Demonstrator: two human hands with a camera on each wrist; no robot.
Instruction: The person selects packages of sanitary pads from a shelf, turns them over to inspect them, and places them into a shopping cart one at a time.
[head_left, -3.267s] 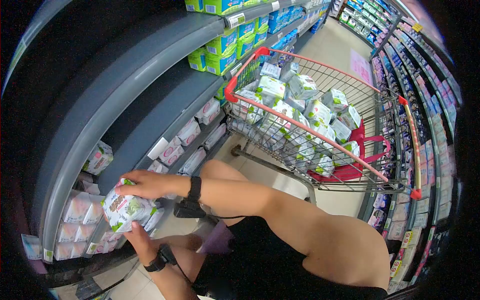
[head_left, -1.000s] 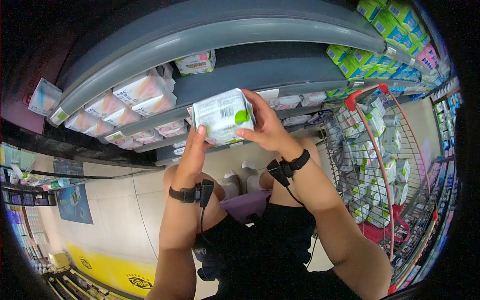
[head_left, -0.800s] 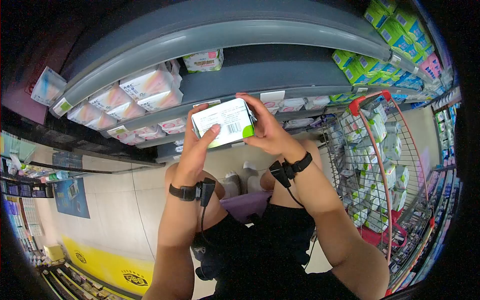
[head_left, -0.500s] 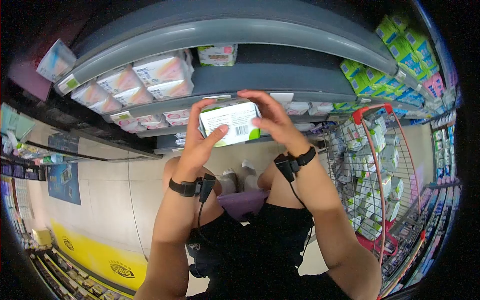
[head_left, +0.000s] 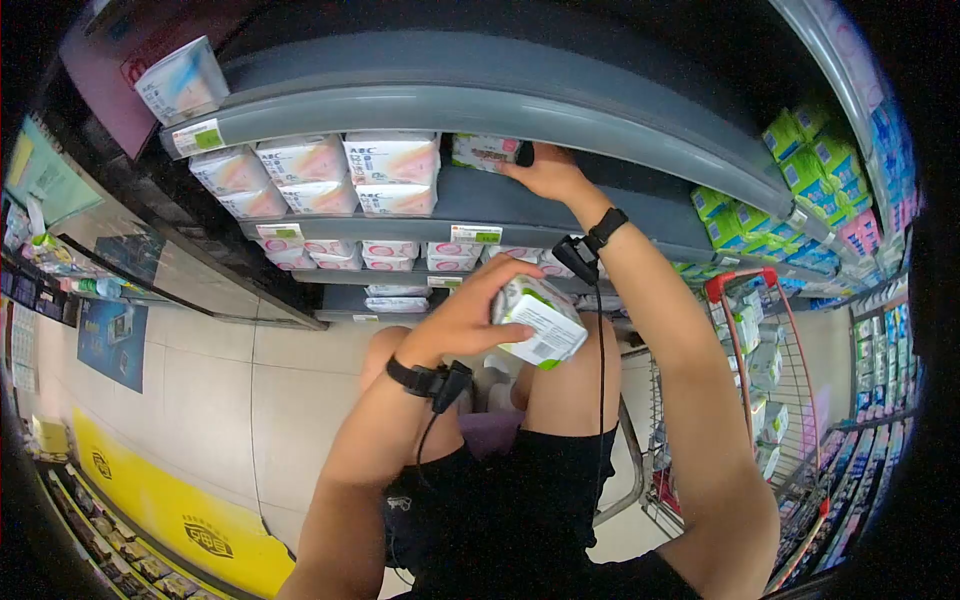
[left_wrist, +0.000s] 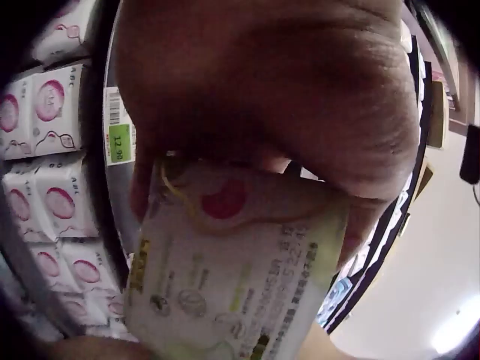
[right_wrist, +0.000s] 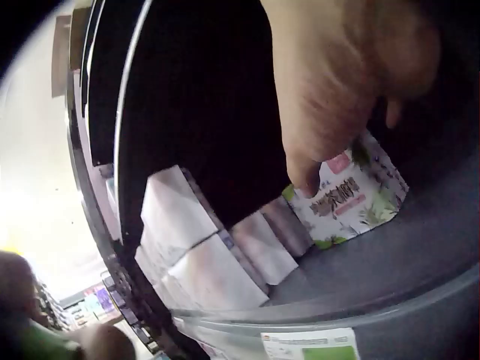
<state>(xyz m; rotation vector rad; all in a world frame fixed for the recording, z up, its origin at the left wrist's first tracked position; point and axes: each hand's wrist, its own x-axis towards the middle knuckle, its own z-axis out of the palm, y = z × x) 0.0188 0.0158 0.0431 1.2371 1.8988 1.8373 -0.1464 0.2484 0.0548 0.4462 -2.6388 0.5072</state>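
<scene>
A grey shelf spans the view; the right arm reaches straight toward it, the left arm angles inward above the legs. The right hand has its thumb at a shelved pack, its grip unclear, fingers mostly hidden; the left hand clasps a tilted pack.

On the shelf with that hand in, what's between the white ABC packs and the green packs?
The head view shows a small leafy pack, the right hand at its side, then bare grey shelf; the back is too dark to tell.
</scene>
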